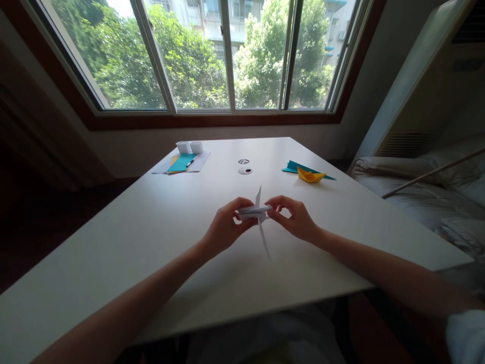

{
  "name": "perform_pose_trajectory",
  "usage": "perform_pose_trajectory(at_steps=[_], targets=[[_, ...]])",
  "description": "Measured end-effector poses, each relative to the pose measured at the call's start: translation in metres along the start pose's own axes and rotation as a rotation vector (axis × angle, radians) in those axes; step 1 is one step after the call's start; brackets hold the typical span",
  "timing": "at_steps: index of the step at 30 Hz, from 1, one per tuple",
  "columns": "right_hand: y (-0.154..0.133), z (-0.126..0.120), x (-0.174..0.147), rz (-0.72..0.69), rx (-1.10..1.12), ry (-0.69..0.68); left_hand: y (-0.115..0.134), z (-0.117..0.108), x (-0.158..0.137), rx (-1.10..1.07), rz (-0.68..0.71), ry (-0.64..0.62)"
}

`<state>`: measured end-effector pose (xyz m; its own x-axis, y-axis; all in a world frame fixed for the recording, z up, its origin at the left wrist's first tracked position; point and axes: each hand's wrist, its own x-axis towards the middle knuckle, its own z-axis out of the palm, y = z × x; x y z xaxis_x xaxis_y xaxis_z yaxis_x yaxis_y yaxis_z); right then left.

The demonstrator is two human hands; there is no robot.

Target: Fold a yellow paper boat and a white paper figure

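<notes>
A folded white paper figure (259, 214) is held between both hands above the front half of the white table. Two thin points stick out of it, one upward and one down toward me. My left hand (227, 221) is closed around its left end, fingers behind and thumb in front. With thumb and forefinger, my right hand (294, 215) pinches a small part at its right end. The fingertips partly cover the folds, so the exact shape is hard to make out.
On the white table (125, 242) lie a yellow paper boat (310, 175), a teal paper plane (299, 167), two round pieces (245, 171), teal paper (182, 163) with a pen (192, 161), and white containers (196, 147). A sofa (405, 187) stands at right; windows are behind.
</notes>
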<state>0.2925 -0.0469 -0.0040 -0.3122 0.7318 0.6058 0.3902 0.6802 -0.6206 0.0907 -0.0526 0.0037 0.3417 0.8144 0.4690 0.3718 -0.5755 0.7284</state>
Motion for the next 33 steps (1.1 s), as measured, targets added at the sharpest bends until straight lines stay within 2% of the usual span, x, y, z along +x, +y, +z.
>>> perform_pose_trajectory(at_steps=[5,9,15,20,24,29,33], targets=[[0.000,-0.002,0.000,-0.024,-0.004,-0.003,0.007,0.001,-0.002,0.177,0.102,0.055],[-0.002,-0.003,-0.001,-0.034,0.012,0.026,0.006,0.001,-0.001,0.255,0.151,0.049],[-0.007,-0.004,-0.001,-0.088,0.064,0.053,0.003,0.005,-0.001,0.366,0.162,-0.062],[-0.008,-0.006,0.001,-0.086,0.037,0.101,0.009,0.003,-0.002,0.235,0.146,-0.181],[-0.008,-0.005,0.001,-0.146,0.011,0.092,0.015,0.002,0.000,0.151,0.128,-0.103],[-0.009,-0.003,0.001,-0.261,-0.004,0.037,0.017,0.006,0.001,0.234,0.151,-0.027],[-0.005,-0.003,0.002,-0.319,-0.125,0.014,0.016,0.006,0.001,0.208,0.121,0.013]])
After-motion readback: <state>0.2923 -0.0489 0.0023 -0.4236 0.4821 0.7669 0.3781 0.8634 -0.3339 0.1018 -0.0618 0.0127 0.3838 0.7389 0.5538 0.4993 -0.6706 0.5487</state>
